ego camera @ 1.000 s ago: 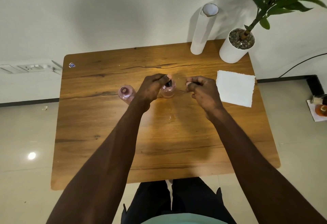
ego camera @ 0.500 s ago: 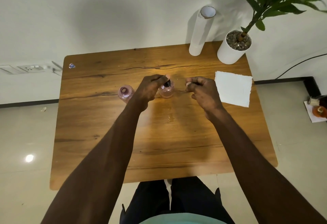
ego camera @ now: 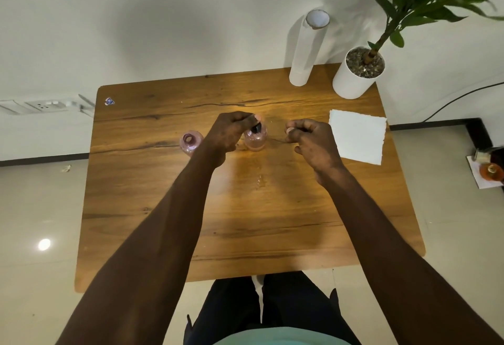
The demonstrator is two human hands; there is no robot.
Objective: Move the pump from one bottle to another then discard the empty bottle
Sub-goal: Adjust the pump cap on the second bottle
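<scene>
Left hand [ego camera: 227, 133] pinches black pump [ego camera: 256, 128] atop pink bottle [ego camera: 255, 140]. Right hand [ego camera: 311, 141] curled closed beside it; whether it holds anything, cannot tell. Open bottle [ego camera: 191, 141] stands left.

Both bare forearms reach forward from the bottom of the view, converging toward the middle. The left hand [ego camera: 231, 132] is bent down at the wrist, its fingertips [ego camera: 255, 119] pinched together, with its back facing the camera. The right hand [ego camera: 313, 141] is held level beside it, apart from the left, fingers curled in a loose fist with the thumb tucked against them.
</scene>
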